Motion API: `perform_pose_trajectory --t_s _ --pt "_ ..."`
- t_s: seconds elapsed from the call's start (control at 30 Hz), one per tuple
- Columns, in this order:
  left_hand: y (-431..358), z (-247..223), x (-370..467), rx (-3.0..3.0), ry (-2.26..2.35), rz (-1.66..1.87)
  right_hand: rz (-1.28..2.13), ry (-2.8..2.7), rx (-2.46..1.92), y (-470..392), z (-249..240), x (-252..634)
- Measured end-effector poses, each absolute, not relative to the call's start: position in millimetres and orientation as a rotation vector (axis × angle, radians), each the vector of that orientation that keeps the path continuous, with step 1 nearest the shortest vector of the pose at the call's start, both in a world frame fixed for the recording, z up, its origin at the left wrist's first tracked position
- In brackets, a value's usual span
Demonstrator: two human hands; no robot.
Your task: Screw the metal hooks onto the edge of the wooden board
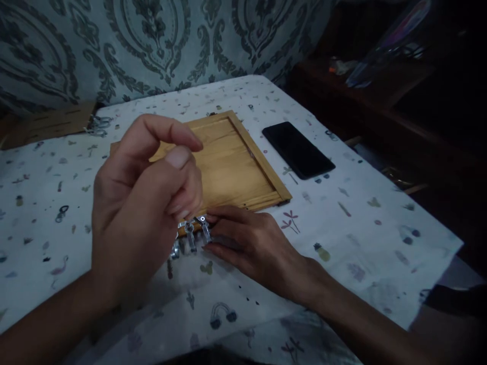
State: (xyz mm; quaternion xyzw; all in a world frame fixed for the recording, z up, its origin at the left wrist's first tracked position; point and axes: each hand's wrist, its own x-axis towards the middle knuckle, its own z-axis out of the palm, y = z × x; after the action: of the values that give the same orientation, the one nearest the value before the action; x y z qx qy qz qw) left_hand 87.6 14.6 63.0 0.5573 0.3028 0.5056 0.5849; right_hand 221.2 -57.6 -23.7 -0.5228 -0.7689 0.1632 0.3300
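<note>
A wooden panel with a raised frame (224, 157) lies on the table, its near edge fitted with several shiny metal hooks (192, 238). A cross-head screw (202, 219) shows on the rightmost one. My right hand (262, 243) rests at that corner of the row, fingertips and thumb closing on the rightmost hook. Raised above the panel's left part is my left hand (148, 187), fingers curled in. A small gap shows between its thumb and forefinger tips; its palm side is hidden, so I cannot tell whether it holds anything. It covers part of the panel and hooks.
A black phone (299, 149) lies right of the panel. At the far left are a piece of cardboard (49, 124) and some metal wire-like items (99, 124). The printed white tablecloth (353, 243) covers the table, and a patterned wall (163, 45) rises behind it.
</note>
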Motion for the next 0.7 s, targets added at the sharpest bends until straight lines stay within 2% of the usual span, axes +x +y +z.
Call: perform_pose_trajectory --t_s 0.7 --pt "-1.2 59.8 87.6 1.445 0.783 1.185 0.473 -2.040 -1.414 -56.2 -23.9 220.6"
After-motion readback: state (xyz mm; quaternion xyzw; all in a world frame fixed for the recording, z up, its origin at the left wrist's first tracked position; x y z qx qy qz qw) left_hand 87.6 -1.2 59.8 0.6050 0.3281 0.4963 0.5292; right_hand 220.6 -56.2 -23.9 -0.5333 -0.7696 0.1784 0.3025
